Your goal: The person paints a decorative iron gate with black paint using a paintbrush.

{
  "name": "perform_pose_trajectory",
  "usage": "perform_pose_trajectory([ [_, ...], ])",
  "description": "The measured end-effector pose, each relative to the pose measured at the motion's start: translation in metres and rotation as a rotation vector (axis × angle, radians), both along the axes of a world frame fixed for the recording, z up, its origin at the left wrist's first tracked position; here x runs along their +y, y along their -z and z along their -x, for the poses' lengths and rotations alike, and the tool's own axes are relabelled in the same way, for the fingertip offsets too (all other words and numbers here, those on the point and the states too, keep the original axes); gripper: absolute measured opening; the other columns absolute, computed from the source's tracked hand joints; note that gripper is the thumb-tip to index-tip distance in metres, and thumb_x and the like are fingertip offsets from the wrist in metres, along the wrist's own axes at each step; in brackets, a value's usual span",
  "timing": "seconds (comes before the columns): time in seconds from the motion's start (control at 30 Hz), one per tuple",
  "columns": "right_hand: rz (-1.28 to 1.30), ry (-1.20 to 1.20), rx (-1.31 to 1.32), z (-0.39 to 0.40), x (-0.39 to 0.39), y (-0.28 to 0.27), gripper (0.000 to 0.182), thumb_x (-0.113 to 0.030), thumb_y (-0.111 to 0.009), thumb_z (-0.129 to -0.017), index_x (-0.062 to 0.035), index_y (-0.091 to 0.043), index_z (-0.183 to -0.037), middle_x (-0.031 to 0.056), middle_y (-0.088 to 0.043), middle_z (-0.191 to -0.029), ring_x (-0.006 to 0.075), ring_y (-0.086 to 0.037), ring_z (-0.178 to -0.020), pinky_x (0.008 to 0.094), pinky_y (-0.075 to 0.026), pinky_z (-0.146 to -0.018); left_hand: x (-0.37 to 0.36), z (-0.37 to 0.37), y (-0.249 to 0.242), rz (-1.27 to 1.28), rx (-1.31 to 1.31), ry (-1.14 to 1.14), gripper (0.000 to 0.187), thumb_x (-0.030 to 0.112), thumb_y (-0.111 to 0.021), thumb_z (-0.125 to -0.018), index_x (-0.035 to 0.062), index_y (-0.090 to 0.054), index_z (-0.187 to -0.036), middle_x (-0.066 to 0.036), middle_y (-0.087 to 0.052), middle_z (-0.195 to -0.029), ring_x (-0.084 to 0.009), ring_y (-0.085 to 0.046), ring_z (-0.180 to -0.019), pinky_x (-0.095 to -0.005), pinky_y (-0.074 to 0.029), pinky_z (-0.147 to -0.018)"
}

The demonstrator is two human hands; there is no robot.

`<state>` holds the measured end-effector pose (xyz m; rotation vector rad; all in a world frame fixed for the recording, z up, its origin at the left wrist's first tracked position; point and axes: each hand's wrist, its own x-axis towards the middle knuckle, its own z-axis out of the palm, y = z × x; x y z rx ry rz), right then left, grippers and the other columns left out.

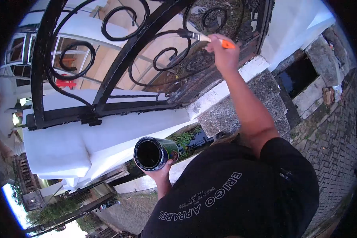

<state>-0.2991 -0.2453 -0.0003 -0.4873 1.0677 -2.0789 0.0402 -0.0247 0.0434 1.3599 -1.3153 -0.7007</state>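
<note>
A paintbrush (201, 37) with an orange handle is gripped in my right hand (225, 53), its dark bristles touching a curled bar of the black metal gate (123, 67). Lower down, my left hand (159, 174) is wrapped around a paint can (168, 150) with a green label. The can is open and tilted toward the camera, showing dark paint inside and smears on its rim. Part of the left hand is hidden behind the can.
A white wall ledge (119, 125) runs below the gate. Pebbled steps (242, 103) and an open drain (297, 77) with dark water lie to the right, beside brick paving (329, 146). Behind the bars is a tiled porch with a red object (66, 81).
</note>
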Motion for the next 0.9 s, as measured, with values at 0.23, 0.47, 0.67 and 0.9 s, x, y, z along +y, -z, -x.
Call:
perform_pose_trajectory([
  [0.23,0.341,0.128,1.120,-0.053,0.031,-0.051,0.028,-0.006,-0.071,-0.075,-0.0109,-0.069,-0.102,0.0063,-0.062,-0.082,0.0244,-0.063,-0.066,0.0341,-0.052,-0.058,-0.005,0.009,-0.003,-0.033,0.009,-0.046,0.114,0.030,-0.095,-0.052,0.0007,-0.031,-0.142,-0.016,-0.047,-0.135,-0.0278,-0.050,-0.124,-0.0434,-0.044,-0.105],
  [0.47,0.383,0.274,0.801,-0.044,0.039,-0.037,0.023,-0.004,-0.068,-0.076,-0.0103,-0.067,-0.098,0.0061,-0.062,-0.076,0.0232,-0.063,-0.065,0.0343,-0.053,-0.057,-0.012,0.020,-0.014,0.051,0.032,-0.019,0.110,0.028,-0.095,-0.053,0.0008,-0.033,-0.141,-0.016,-0.048,-0.134,-0.0286,-0.051,-0.123,-0.0440,-0.042,-0.106],
  [0.67,0.451,0.141,0.954,-0.098,0.035,-0.044,0.023,-0.001,-0.070,-0.076,-0.0089,-0.068,-0.098,0.0091,-0.069,-0.086,0.0234,-0.066,-0.071,0.0345,-0.053,-0.062,-0.005,-0.008,-0.008,-0.006,0.028,0.006,0.112,0.027,-0.094,-0.053,0.0025,-0.031,-0.142,-0.015,-0.046,-0.136,-0.0282,-0.049,-0.125,-0.0439,-0.042,-0.107],
  [0.9,0.408,0.344,0.794,-0.125,0.032,-0.041,0.021,0.003,-0.067,-0.077,-0.0034,-0.068,-0.097,0.0102,-0.067,-0.083,0.0256,-0.066,-0.073,0.0332,-0.053,-0.063,0.004,-0.051,-0.006,0.046,0.023,0.027,0.102,0.022,-0.095,-0.057,-0.0020,-0.037,-0.137,-0.014,-0.053,-0.127,-0.0249,-0.055,-0.115,-0.0398,-0.046,-0.100],
])
